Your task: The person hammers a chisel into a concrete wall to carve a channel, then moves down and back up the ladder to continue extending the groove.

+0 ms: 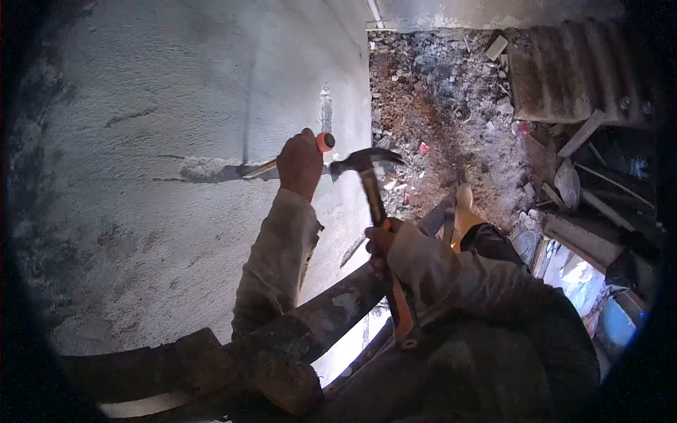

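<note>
My left hand (300, 163) is wrapped round a chisel (261, 169) with an orange and black end. The chisel's metal shaft points left, its tip at a rough groove (204, 168) in the grey plastered wall (155, 240). In my right hand (381, 243) is a claw hammer (370, 185) with a black and orange handle. The hammer's head is just right of the chisel's orange end, with a small gap between them. A short vertical chipped strip (326, 109) marks the wall above my left hand.
Rubble (444, 127) covers the ground below. A corrugated sheet (571, 70) lies at the upper right, with wood pieces and tools beneath it. A thick dark beam (317, 321) crosses in front of me. A boot (465, 204) shows near the rubble.
</note>
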`<move>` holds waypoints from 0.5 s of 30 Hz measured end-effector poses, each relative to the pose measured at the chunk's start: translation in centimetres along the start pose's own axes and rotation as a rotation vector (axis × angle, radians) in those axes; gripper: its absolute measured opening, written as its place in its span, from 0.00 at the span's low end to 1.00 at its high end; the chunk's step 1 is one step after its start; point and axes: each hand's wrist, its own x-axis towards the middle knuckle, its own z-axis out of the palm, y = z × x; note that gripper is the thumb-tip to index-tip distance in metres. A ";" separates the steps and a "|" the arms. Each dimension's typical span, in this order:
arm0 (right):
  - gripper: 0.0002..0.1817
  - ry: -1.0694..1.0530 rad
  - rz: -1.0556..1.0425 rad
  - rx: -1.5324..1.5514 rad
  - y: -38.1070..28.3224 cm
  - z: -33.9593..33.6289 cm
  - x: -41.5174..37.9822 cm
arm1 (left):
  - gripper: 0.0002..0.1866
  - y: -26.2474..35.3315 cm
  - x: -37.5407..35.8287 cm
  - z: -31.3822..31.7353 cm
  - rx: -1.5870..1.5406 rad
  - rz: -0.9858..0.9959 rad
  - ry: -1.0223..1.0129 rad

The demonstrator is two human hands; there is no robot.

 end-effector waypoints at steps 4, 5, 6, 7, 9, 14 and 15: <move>0.08 -0.076 -0.045 0.736 1.0 -3.1 0.2 | 0.04 0.3 -0.9 1.6 0.053 0.024 -0.074; 0.09 -0.053 -0.156 0.739 0.5 -2.1 0.2 | 0.04 0.3 -1.2 2.0 0.048 0.027 -0.079; 0.11 -0.028 -0.271 0.747 0.2 -1.3 0.3 | 0.04 0.3 -1.3 2.4 0.043 0.036 -0.084; 0.11 -0.032 -0.268 0.745 0.2 -1.3 0.7 | 0.03 0.7 -1.3 1.9 0.055 0.013 -0.126; 0.15 -0.006 -0.075 0.079 0.6 -1.8 2.3 | 0.03 0.6 -1.1 1.5 0.040 0.010 -0.111; 0.52 -1.020 -0.331 0.910 2.3 -10.1 6.3 | 0.03 0.4 -1.7 1.7 0.045 -0.015 -0.134; 0.34 -0.347 -0.405 0.612 1.3 -6.6 5.0 | 0.03 0.2 -1.8 2.2 0.053 0.015 -0.107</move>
